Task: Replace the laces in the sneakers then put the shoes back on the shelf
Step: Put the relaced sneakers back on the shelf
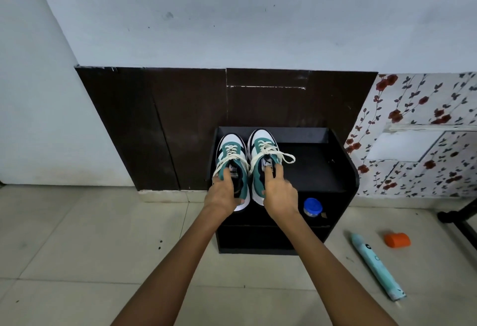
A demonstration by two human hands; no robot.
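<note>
Shelf [317, 170] top: fingers [270, 174] inside sneakers [260, 143].

One view only: a head-worn wide-angle camera, facing forward and steeply downward, near the sneakers [233, 160] on the black shelf [322, 170] at frame centre. Wall [232, 15] fills the upper half, floor [77, 248] the lower.

Shelf top [317, 170]: right half bare, reachable from front and above. Left half blocked by left sneaker [230, 151] and right sneaker [261, 145]; lace loop [287, 158] spills rightward. Back lip [296, 134] closes the rear. Lower tier: blue-lidded jar [312, 207]. Floor right: teal tube [376, 266], orange cap [397, 240].
</note>
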